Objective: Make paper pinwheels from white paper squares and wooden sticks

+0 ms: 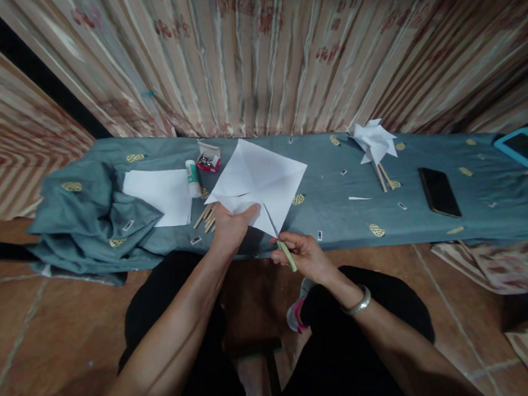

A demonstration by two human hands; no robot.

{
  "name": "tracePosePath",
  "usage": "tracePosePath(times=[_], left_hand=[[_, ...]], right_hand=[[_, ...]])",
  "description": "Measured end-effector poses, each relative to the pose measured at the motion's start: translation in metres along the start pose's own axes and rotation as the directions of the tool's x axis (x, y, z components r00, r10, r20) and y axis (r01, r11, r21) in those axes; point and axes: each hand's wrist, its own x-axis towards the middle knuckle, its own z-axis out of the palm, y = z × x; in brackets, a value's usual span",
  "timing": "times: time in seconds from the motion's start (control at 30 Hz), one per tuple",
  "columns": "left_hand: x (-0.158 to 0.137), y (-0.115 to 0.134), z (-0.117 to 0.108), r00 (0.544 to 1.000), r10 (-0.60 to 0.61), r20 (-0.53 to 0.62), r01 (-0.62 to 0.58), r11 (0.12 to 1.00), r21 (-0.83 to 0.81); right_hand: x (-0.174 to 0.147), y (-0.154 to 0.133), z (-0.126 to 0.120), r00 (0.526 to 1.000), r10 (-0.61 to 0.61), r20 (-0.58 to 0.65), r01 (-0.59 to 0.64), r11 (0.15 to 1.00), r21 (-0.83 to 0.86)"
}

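Note:
A square sheet of white paper (pixel 265 167), with a slit near its left corner, is turned cornerwise over the cloth. My left hand (pixel 233 224) grips its near left edge, thumb on top. In my right hand (pixel 303 253) are scissors (pixel 286 254) with light green handles, their blades at the near corner of the sheet. Whether the blades are parted is hard to make out. Close to my left hand lie several thin wooden sticks (pixel 208 216). Beyond them stand a glue stick (pixel 192 178) and a small open box (pixel 209 158) of shiny metal pieces.
A stack of white paper (pixel 162 194) lies at left beside bunched cloth (pixel 84 207). To the right are a paper pinwheel (pixel 372 141) on sticks, a paper sliver (pixel 360 198), a phone (pixel 439 192) and a blue-framed tablet (pixel 527 146). A curtain (pixel 252 57) hangs behind.

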Motion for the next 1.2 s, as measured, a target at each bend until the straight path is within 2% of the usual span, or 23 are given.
tracePosePath(times=[0.43, 1.2], left_hand=[[-0.0046, 0.0004, 0.0016, 0.999, 0.025, 0.031, -0.027, 0.998, 0.063], [-0.0071, -0.0005, 0.0019, 0.999, 0.002, 0.045, -0.005, 0.998, 0.07]], right_hand=[[0.0004, -0.0019, -0.0012, 1.0, -0.018, 0.014, 0.017, 1.0, 0.015], [0.003, -0.0069, 0.0024, 0.998, 0.061, -0.022, -0.058, 0.989, 0.134]])
